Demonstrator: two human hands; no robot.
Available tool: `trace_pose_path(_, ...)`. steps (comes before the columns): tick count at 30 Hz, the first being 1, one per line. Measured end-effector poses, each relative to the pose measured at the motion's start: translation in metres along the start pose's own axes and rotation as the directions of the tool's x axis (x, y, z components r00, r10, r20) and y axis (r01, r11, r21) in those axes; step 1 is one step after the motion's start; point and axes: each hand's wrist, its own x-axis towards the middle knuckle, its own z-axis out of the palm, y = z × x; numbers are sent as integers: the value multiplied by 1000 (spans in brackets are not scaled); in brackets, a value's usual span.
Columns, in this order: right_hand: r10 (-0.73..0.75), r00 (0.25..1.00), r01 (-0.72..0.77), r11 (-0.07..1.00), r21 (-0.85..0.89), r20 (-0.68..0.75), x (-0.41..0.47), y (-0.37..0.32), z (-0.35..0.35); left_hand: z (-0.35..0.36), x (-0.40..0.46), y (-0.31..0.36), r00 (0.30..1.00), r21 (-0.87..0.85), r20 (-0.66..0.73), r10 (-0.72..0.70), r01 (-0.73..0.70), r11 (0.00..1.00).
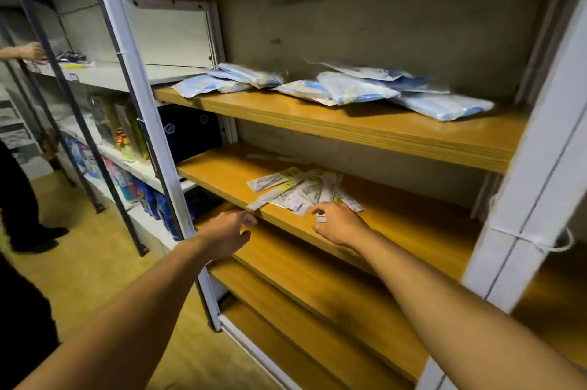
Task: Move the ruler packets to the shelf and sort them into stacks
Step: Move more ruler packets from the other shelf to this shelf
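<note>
A single wide-angle head-worn camera looks forward and down, tilted, close in front of a wooden-boarded shelf unit with pale metal uprights. Both bare forearms reach away from the lens into the lower frame. Off to the left, a neighbouring white rack recedes.

Both forearms are bare from the near edge of the picture out to the wrists, with no sleeve, watch, band or glove on either. The left hand and the right hand are bare as well, with no rings to be seen. Motion blur softens the fingers, so nails cannot be made out.
</note>
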Motion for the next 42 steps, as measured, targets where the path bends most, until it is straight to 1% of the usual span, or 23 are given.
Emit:
trace_pose_path(4,56,998,-56,997,44,5,50,7,6,-9,53,-10,999,45,45,4,-6,999)
trace_pose_path(10,212,977,-205,970,127,-40,102,31,13,4,113,-17,996,70,81,24,-29,997)
trace_pose_path(13,274,962,-269,956,118,-19,124,38,20,13,143,-27,994,100,110,24,-35,994)
trace_pose_path(16,330,944,-327,930,169,7,146,44,27,18,179,-37,991,90,133,-13,1,996)
trace_pose_path(18,382,924,-373,905,205,-3,154,46,32,23,202,-41,985,113,169,-24,4,994)
trace_pose_path(21,489,872,-478,863,163,-30,161,45,37,25,233,-39,980,141,200,-16,-13,990)
trace_pose_path(23,565,825,-558,809,184,17,169,45,38,22,252,-36,968,140,248,-19,-17,990)
trace_pose_path(26,614,782,-618,738,270,110,182,49,40,17,271,-34,933,141,360,0,-54,989)
trace_pose_path(28,626,764,-643,716,271,159,186,51,39,15,279,-37,908,133,418,25,-88,987)
trace_pose_path(30,656,738,-673,699,241,155,184,48,33,13,285,-40,892,119,450,54,-120,986)
trace_pose_path(33,693,711,-700,681,214,122,183,46,31,10,287,-47,895,42,436,92,-122,992)
trace_pose_path(36,694,705,-709,684,170,144,183,42,29,8,288,-51,903,-143,407,139,-87,986)
trace_pose_path(40,686,712,-702,701,129,146,181,41,28,7,290,-58,918,-295,343,201,-98,951)
trace_pose_path(42,678,721,-692,714,104,141,180,38,25,8,290,-60,908,-407,349,231,-75,910)
